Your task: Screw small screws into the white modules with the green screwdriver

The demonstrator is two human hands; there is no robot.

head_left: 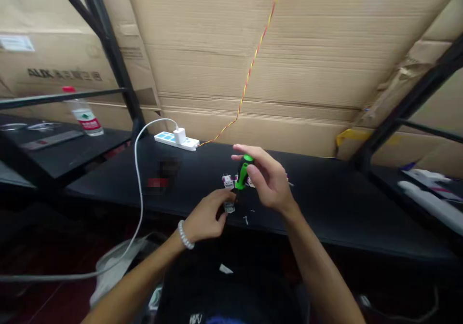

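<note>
Head view: I have the right hand (pixel 269 177), its fingers (pixel 253 167) curled around a green-handled screwdriver (pixel 242 173), tip hidden. The left hand (pixel 202 216) pinches a small terminal block (pixel 229 208) just below it. Similar blocks (pixel 227 182) lie on the black tabletop (pixel 325 213); I cannot tell how many are finished.

Screwdriver handle (pixel 242 174) green, black; power strip (pixel 176 141) white, blue.
</note>
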